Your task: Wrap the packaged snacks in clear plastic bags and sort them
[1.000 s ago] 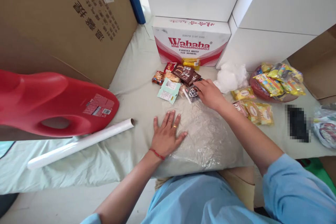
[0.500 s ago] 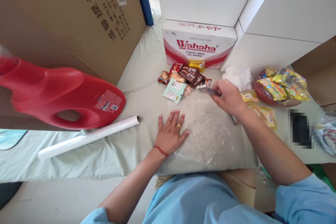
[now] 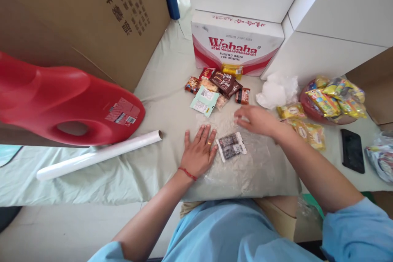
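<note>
The packet (image 3: 231,147) lies just beside the flat, spread left grip (image 3: 198,153), nearside of the half-open, empty right grip (image 3: 255,119).

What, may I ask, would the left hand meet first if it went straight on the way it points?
The left hand would probably meet the mint-green packet lying just ahead.

Cannot read the small print on dark snack packet (image 3: 231,146); cannot see whole red jug (image 3: 82,94), cut by left edge.
</note>
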A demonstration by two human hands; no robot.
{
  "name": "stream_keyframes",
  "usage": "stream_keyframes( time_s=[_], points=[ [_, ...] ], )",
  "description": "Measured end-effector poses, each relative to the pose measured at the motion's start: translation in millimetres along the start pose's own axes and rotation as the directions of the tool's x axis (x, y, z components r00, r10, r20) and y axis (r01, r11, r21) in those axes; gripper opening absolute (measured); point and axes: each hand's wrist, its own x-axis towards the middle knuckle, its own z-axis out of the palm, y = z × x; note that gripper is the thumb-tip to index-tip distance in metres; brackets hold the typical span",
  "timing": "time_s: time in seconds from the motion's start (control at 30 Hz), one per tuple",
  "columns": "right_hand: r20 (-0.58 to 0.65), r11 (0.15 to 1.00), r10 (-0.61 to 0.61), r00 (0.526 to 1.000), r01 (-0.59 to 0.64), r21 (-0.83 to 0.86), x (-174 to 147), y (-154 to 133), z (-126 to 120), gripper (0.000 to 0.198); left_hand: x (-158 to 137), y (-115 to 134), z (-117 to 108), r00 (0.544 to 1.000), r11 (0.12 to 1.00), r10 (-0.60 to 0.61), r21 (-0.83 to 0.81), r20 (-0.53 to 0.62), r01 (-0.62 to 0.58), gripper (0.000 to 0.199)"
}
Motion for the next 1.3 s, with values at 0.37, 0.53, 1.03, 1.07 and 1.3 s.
stream_keyframes(
  time_s=[0.37, 0.53, 1.03, 1.07, 1.3],
  points=[
    [-0.075, 0.967, 0.164, 0.984, -0.175, -0.184, 169, 56, 21, 0.072, 0, -1, -1, 1.0, 1.0, 0.003, 0.03, 0.007, -0.003, 0.056],
    [-0.257, 0.919, 0.381, 0.888, -0.334, 0.207, 162, 95, -9, 0.054, 0, -2, -2, 1.0, 1.0, 0.011, 0.012, 0.0, -0.011, 0.056],
    [0.039, 0.877, 0.146, 0.989, -0.111, -0.468, 200, 3, 18, 0.031, -1, -2, -3, 1.0, 0.999, 0.011, 0.037, 0.012, -0.011, 0.056],
    [0.045, 0.86, 0.181, 0.983, -0.136, -0.492, 208, 0, 23, 0.03, -1, -2, -3, 1.0, 0.999, 0.008, 0.039, 0.014, -0.009, 0.056],
    [0.056, 0.878, 0.3, 0.952, -0.252, -0.408, 236, -2, 26, 0.042, -1, -4, -4, 0.999, 0.999, 0.018, 0.041, 0.035, -0.019, 0.06]
  ],
)
